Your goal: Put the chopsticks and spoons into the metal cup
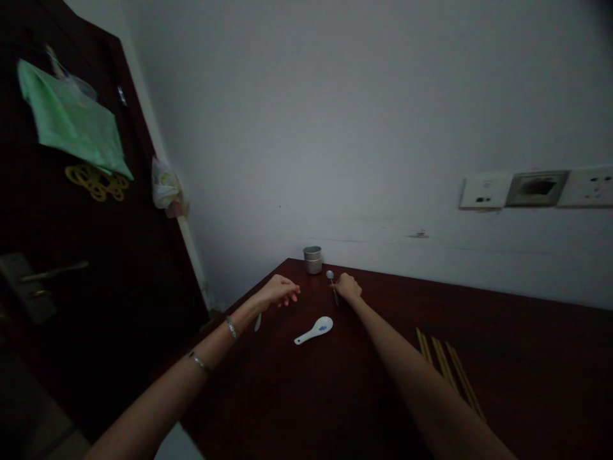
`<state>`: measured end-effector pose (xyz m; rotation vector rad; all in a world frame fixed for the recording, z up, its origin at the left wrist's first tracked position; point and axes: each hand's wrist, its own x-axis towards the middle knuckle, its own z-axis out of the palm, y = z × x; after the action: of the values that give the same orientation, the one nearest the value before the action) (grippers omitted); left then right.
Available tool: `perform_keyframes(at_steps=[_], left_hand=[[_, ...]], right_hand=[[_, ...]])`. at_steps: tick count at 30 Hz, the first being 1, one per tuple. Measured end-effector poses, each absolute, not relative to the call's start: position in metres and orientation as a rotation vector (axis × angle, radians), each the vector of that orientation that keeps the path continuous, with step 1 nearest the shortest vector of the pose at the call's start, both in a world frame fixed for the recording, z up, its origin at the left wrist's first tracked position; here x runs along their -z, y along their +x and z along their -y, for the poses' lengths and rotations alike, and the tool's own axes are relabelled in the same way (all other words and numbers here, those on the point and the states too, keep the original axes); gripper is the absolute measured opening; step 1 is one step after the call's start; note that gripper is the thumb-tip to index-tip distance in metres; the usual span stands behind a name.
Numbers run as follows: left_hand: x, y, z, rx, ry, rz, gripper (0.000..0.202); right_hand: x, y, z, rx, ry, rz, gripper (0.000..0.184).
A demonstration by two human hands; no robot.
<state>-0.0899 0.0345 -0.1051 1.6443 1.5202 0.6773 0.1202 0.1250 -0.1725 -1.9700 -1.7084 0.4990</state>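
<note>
In the upper left of the frame, a green cloth (76, 118) is hanging on a dark door (143, 268), with a yellow knotted cord (99, 181) showing just below it and a door handle (55, 271) sticking out lower down. Right of these, a plastic bag (166, 186) is hanging beside the door frame. From the bottom left, an arm wearing two bracelets (232, 328) is reaching toward the centre, passing just beside a small pale utensil (257, 322) that is lying on the table (335, 396), partly hidden. The left hand (281, 291) is hovering left of centre, its fingers bending loosely downward; whether thumb and fingers are touching, I cannot tell. A metal cup (313, 260) is standing upright at the table's far corner, near the wall (373, 115), while a white spoon (316, 329) is lying below it, near the middle of the frame. Just right of the cup, a metal spoon (330, 275) is pointing its bowl upward in the frame, and the right hand (348, 287) is pinching its handle. Farther right, chopsticks (444, 361) are lying at a slant, partly behind the right forearm, and wall sockets (587, 187) are showing at the right edge.
</note>
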Motion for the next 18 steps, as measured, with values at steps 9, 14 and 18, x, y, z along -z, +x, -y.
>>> perform_keyframes(at_steps=[9, 14, 18], left_hand=[[0.11, -0.064, -0.023, -0.639, 1.673, -1.443, 0.035], [0.115, -0.058, -0.024, -0.683, 1.675, -1.432, 0.035], [0.121, -0.056, -0.023, -0.674, 1.678, -1.423, 0.035]], right_hand=[[0.181, 0.108, -0.133, -0.399, -2.003, 1.712, 0.032], [0.182, 0.108, -0.136, -0.397, -2.036, 1.666, 0.03], [0.183, 0.109, -0.135, -0.406, -2.047, 1.637, 0.028]])
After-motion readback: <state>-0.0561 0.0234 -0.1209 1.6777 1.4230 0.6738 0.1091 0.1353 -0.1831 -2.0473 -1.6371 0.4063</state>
